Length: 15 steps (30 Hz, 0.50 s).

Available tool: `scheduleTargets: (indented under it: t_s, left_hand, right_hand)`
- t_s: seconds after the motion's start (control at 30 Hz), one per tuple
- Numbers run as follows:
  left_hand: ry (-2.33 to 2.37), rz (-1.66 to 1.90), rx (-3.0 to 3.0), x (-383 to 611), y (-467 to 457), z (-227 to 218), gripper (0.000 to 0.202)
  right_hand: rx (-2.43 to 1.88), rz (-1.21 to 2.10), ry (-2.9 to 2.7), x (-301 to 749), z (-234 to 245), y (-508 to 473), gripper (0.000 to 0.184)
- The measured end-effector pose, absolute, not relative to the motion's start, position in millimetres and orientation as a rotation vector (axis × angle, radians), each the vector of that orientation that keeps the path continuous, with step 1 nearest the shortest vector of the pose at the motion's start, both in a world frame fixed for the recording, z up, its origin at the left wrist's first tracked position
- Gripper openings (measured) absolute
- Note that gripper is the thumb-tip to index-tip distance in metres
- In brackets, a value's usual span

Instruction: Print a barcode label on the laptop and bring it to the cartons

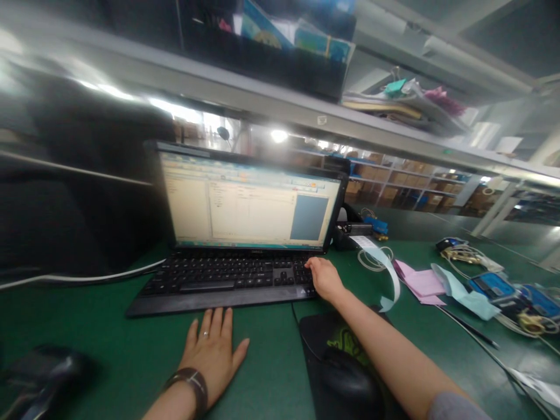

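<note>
The left hand [212,353] lies flat, fingers loose, on the green table [266,350] near the black keyboard [227,283], likely put by the screen [251,204] for easy typing, while the right hand [326,279], gripping nothing, bends over the number keys [301,274].

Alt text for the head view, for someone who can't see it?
The right hand is at the right end of a black keyboard; the left hand rests on the green table before it. A lit monitor stands behind, and a mouse rests on a mat.
</note>
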State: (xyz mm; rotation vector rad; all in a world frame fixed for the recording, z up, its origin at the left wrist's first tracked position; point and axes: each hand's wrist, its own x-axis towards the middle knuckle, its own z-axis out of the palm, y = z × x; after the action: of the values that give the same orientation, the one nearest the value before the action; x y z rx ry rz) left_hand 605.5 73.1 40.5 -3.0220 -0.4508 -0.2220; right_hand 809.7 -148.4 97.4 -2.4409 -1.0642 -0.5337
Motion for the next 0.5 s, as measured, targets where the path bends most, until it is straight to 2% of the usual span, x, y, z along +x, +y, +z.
scheduleTargets:
  t_s: [0.2,0.33,0.43,0.5]
  left_hand:
    - [-0.480,-0.198,-3.052,602.8,71.6,42.0,0.077]
    - [-0.500,-0.154,-3.086,600.1,69.7,48.7,0.076]
    - [-0.519,-0.135,-3.106,599.1,68.4,53.3,0.075]
    - [-0.525,-0.143,-3.112,599.1,68.1,54.3,0.075]
  right_hand:
    - [-2.413,-0.504,-1.175,804.5,113.6,-131.1,0.018]
    - [-2.369,-0.586,-1.044,769.7,127.3,-169.5,0.021]
    - [-2.381,-0.524,-1.062,720.5,114.7,-223.1,0.021]
    - [-2.452,-0.508,-1.213,687.4,94.9,-254.9,0.032]
